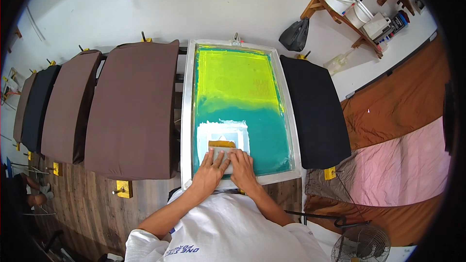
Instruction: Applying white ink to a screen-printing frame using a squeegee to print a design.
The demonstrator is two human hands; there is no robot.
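In front of me lies a screen-printing frame (186, 116) with a light metal border. Its mesh (266, 140) is green, with a yellow-green area at the far end. Near the close left part, white ink (206, 133) surrounds a pale rectangle. A squeegee (222, 143) with a brown edge and a pale body rests on this white patch. My left hand (210, 170) grips it from the left, fingers pressed along its body. From the right, my right hand (242, 169) holds the same squeegee. The thumbs and the squeegee's near part are largely hidden by my hands.
Brown fabric-covered boards (133, 111) line up on the left, and a black one (315, 111) sits close on the right. A wall shelf (357, 31) carries white buckets. Brown and pink cloth (398, 162) spreads at right, above a fan (361, 245).
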